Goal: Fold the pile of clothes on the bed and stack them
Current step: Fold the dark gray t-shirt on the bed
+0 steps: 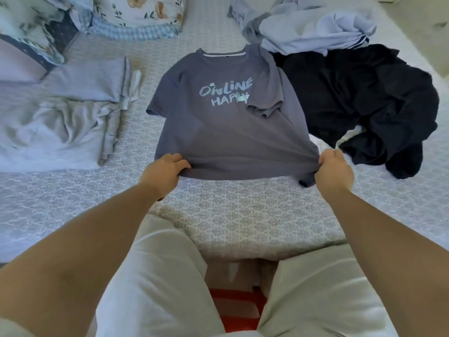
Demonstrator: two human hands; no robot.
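A grey-blue T-shirt [218, 132] with pale lettering lies face up in the middle of the bed, its collar at the far end. Its right sleeve is folded in over the chest. My left hand [163, 171] grips the hem at the near left corner. My right hand [333, 169] grips the hem at the near right corner. A heap of dark navy clothes [364, 103] lies just right of the shirt, and light blue garments [313, 30] are bunched beyond it.
Folded pale grey clothes [73, 113] lie at the left on the patterned bedspread [243, 215]. Floral pillows [136, 13] sit at the far left. The bed's near edge meets my legs, with a red striped mat [237, 310] on the floor between them.
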